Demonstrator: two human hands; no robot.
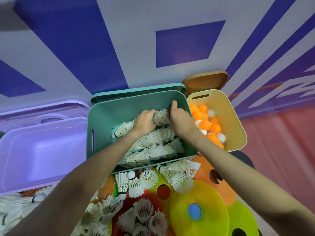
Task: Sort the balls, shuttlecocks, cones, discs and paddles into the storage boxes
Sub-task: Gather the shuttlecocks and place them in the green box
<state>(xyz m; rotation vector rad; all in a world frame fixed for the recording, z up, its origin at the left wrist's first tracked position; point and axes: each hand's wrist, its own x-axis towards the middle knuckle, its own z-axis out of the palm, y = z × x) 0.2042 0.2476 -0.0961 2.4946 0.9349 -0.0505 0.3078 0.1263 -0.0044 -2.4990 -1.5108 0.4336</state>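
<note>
Two hands, left hand (pixel 144 122) & right hand (pixel 180 118) gripping shuttlecock stack (pixel 161 117), inside teal box (pixel 105 116)

I see a nested row of white shuttlecocks (pixel 161 116) lying tilted over more stacked rows in the teal box (pixel 105 120); orange and white balls (pixel 207 124) fill the yellow box (pixel 233 116).

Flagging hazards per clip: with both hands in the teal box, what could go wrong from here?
1. Both hands grip one stack of shuttlecocks; squeezing could crush feathers.
2. The loose shuttlecocks against the teal box front could get knocked under by the forearms.
</note>
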